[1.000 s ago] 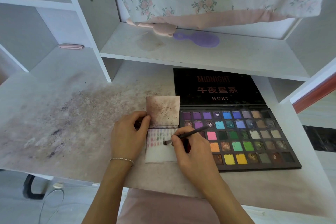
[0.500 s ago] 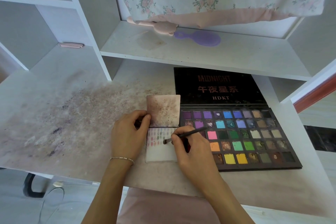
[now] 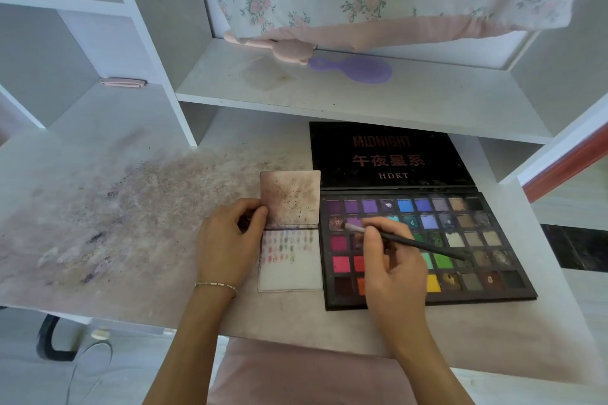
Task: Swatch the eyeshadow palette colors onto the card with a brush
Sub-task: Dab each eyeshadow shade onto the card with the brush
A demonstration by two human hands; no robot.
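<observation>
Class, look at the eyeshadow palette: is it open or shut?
Open. The eyeshadow palette has its lid folded back flat, and the rows of colour pans are exposed.

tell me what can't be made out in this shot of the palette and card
Head view only:
- Palette: several pans in the lower left rows are covered by the right hand.
- Brush: the middle of its handle is hidden inside the fingers; the pan its tip touches is unclear.
- Card: swatches are too small to tell exact shades; the left hand covers its left edge.
- Purple hairbrush: handle end partly hidden by a pink object.
</observation>
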